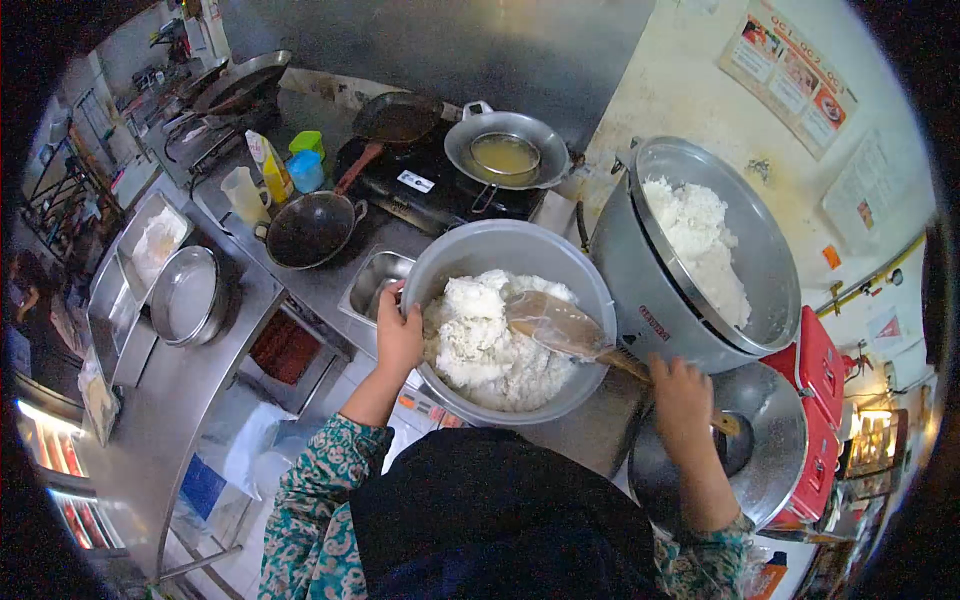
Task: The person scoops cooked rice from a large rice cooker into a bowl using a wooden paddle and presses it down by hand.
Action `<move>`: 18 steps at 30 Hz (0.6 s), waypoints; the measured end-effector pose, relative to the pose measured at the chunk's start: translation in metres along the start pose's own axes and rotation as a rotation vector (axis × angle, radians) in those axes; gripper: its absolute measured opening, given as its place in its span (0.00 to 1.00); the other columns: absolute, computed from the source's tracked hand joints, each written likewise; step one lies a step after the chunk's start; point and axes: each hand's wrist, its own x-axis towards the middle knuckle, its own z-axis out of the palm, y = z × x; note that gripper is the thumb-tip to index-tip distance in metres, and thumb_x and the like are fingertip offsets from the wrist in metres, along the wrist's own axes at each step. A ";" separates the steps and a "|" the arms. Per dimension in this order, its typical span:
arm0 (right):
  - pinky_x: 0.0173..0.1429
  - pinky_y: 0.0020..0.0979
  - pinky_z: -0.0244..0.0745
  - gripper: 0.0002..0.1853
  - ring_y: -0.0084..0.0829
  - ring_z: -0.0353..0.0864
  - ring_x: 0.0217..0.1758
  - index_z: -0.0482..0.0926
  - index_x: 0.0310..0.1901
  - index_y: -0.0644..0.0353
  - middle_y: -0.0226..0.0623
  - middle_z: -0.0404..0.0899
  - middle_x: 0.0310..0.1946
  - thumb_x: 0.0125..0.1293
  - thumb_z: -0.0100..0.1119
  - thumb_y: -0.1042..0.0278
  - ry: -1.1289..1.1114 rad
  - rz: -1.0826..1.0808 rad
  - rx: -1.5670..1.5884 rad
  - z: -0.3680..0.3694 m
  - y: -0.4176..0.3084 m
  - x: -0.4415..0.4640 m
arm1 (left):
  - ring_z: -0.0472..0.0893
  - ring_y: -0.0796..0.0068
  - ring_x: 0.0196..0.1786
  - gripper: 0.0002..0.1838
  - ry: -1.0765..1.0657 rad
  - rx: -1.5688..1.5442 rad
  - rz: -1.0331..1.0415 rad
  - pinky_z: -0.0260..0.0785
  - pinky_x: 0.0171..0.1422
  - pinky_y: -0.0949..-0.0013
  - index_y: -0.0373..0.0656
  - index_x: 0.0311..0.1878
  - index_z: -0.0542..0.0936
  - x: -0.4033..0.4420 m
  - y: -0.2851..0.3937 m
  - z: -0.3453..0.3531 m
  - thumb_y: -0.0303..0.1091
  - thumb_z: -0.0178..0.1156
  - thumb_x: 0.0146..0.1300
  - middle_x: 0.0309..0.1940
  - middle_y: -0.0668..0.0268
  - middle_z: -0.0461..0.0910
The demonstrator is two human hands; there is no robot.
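A large grey basin [440, 262] full of cooked white rice [485, 345] stands in front of me. My left hand [400, 335] grips its left rim, thumb and fingers closed over the edge. In my right hand [683, 405] is the handle of a wooden rice paddle [562, 322], whose rice-smeared blade lies on the rice in the basin. Right behind the basin is a big grey rice cooker [628, 265], its tilted inner pot holding more rice [700, 240]. Under my right hand sits a round metal lid [775, 440] with a dark knob.
A wok with a strainer [505, 155], a frying pan [397, 117] and a small wok [310, 230] sit at the back. A steel tray [380, 280] touches the basin's left side. Red cool boxes [815, 420] stand right; a steel counter [165, 400] with a bowl [187, 295] lies left.
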 end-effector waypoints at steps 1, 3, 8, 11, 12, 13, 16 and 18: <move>0.52 0.46 0.72 0.16 0.41 0.78 0.51 0.75 0.56 0.48 0.37 0.78 0.47 0.68 0.49 0.66 -0.022 -0.032 0.056 -0.001 -0.013 0.011 | 0.76 0.59 0.54 0.22 0.014 0.052 0.035 0.66 0.62 0.63 0.36 0.61 0.68 -0.001 0.006 -0.001 0.24 0.56 0.63 0.49 0.50 0.75; 0.53 0.48 0.72 0.16 0.43 0.77 0.53 0.75 0.56 0.49 0.40 0.77 0.49 0.68 0.50 0.66 -0.031 -0.086 0.188 0.008 -0.040 0.032 | 0.76 0.57 0.54 0.22 0.021 0.092 0.064 0.66 0.62 0.62 0.36 0.61 0.68 -0.004 0.013 -0.005 0.23 0.56 0.63 0.49 0.50 0.75; 0.57 0.48 0.74 0.16 0.47 0.76 0.55 0.76 0.55 0.51 0.41 0.77 0.50 0.66 0.52 0.65 0.074 -0.109 0.283 0.046 -0.094 0.072 | 0.74 0.54 0.57 0.22 -0.015 0.028 0.081 0.65 0.65 0.58 0.32 0.61 0.68 0.000 0.006 -0.004 0.22 0.54 0.61 0.53 0.48 0.73; 0.57 0.47 0.75 0.16 0.47 0.78 0.52 0.76 0.54 0.52 0.39 0.79 0.46 0.65 0.52 0.66 0.094 -0.084 0.211 0.042 -0.100 0.073 | 0.73 0.54 0.59 0.23 -0.050 0.015 0.104 0.63 0.66 0.58 0.33 0.62 0.67 -0.001 0.002 -0.005 0.22 0.53 0.62 0.55 0.48 0.72; 0.56 0.46 0.76 0.15 0.46 0.80 0.50 0.77 0.53 0.52 0.38 0.80 0.44 0.65 0.53 0.67 0.077 -0.115 0.194 0.037 -0.099 0.074 | 0.73 0.54 0.59 0.24 -0.048 0.027 0.071 0.62 0.66 0.58 0.33 0.62 0.66 -0.001 0.002 -0.005 0.23 0.53 0.62 0.56 0.48 0.71; 0.50 0.43 0.78 0.13 0.43 0.82 0.43 0.77 0.50 0.50 0.33 0.82 0.38 0.64 0.53 0.67 0.152 -0.067 0.213 0.032 -0.094 0.071 | 0.71 0.53 0.61 0.25 -0.069 0.011 0.059 0.61 0.68 0.58 0.33 0.64 0.65 0.001 -0.001 -0.004 0.22 0.52 0.62 0.57 0.47 0.69; 0.41 0.42 0.79 0.11 0.42 0.83 0.40 0.77 0.48 0.50 0.35 0.82 0.37 0.64 0.54 0.67 0.380 -0.123 0.212 -0.023 -0.046 0.054 | 0.70 0.53 0.63 0.25 -0.098 0.033 0.131 0.59 0.69 0.58 0.33 0.64 0.65 0.005 -0.015 -0.004 0.21 0.51 0.62 0.58 0.47 0.68; 0.37 0.46 0.77 0.11 0.45 0.84 0.38 0.76 0.49 0.52 0.41 0.83 0.34 0.65 0.54 0.64 0.457 -0.003 0.191 -0.071 -0.004 0.042 | 0.69 0.52 0.63 0.25 -0.119 0.021 0.110 0.59 0.69 0.58 0.33 0.65 0.64 0.002 0.007 -0.010 0.21 0.51 0.63 0.59 0.46 0.68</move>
